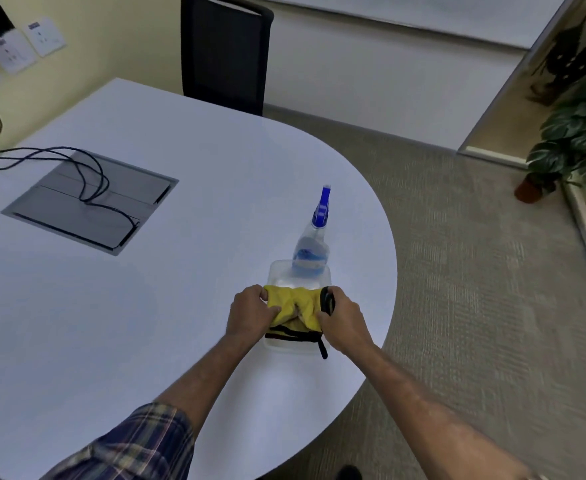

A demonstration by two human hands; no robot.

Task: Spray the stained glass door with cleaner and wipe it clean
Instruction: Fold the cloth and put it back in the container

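Note:
A yellow cloth [293, 306] with black trim lies bunched over a clear plastic tray [277, 275] near the right edge of the white table [180, 202]. My left hand [250, 311] grips the cloth's left side and my right hand [342, 320] grips its right side, next to a black strap. A clear spray bottle [311, 252] with a blue trigger head stands in the far end of the tray, just beyond my hands. A glass door panel [561, 64] shows at the upper right.
A grey cable hatch [59, 206] with black cables sits in the table at the left. A black chair [225, 50] stands behind the table. A potted plant [575, 140] stands on the carpet at the right, by the glass.

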